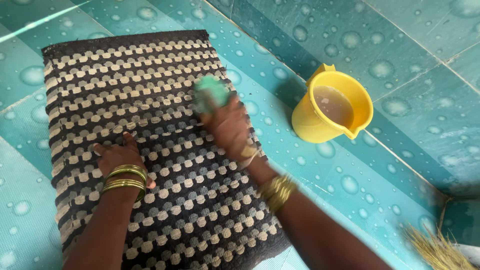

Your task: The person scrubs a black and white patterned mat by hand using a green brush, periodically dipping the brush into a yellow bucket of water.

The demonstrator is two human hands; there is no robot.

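Clamped around a green brush [211,94], the right hand [230,127] pressed it onto the woven mat [165,200]; left hand [117,157] lay spread flat there, yellow bucket [310,125] nearby.

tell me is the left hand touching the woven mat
Touching. The head view shows the left hand pressed flat, palm down, on the black and beige mat, with no gap visible beneath it.

Bare forearms, with stacked gold bangles [125,179] on both wrists
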